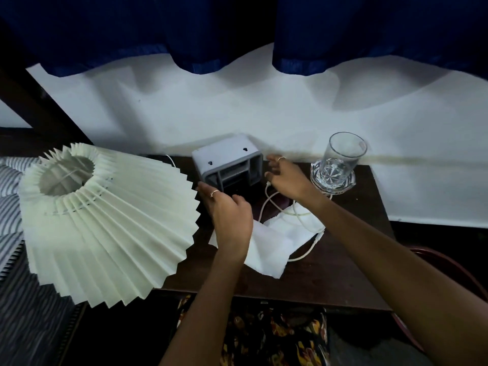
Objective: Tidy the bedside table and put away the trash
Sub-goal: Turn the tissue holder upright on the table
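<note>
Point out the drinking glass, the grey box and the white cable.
drinking glass [343, 159]: head view, on its clear side wall.
grey box [224, 154]: head view, on its top face.
white cable [303, 256]: head view, on the loop nearest the tissue.

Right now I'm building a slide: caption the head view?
Both open hands, left and right, flank a grey organizer on the cluttered bedside table.

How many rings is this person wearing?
2 that I can see: one ring on a finger of the left hand, and one ring on a finger of the right hand. Others may be hidden on fingers turned away.
</note>
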`<state>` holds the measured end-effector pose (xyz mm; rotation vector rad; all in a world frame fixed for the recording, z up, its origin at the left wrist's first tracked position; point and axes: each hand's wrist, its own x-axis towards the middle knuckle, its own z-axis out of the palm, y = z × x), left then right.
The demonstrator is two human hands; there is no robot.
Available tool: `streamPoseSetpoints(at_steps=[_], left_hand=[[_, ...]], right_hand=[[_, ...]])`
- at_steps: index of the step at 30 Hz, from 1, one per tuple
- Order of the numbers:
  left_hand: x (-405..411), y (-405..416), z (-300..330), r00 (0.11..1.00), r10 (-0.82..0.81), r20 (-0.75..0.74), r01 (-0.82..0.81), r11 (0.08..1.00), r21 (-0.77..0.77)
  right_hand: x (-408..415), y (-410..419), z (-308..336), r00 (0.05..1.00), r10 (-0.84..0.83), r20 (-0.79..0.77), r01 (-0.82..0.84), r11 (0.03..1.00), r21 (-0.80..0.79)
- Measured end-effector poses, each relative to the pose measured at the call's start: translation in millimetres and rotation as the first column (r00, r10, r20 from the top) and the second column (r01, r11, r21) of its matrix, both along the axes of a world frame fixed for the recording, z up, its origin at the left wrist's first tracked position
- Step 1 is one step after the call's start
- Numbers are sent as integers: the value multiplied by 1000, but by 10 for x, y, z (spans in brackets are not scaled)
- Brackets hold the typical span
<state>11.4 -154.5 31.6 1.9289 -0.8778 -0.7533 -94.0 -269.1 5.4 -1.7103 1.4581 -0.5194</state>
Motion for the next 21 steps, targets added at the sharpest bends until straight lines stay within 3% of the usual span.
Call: streamPoseSetpoints(at_steps=[6, 15, 21], left_hand=[[131, -254, -100, 992, 86, -89, -77, 992, 101], [204, -364, -134, 994, 91, -66, -95, 993, -65], [205, -473, -121, 997, 29, -64, -35, 995, -97]], right_hand=[[51, -103, -121, 999, 8, 45, -6, 998, -55], [3, -130, -39, 990, -79, 113, 99, 978, -183], [-178, -190, 77, 982, -178, 61, 187, 954, -233]])
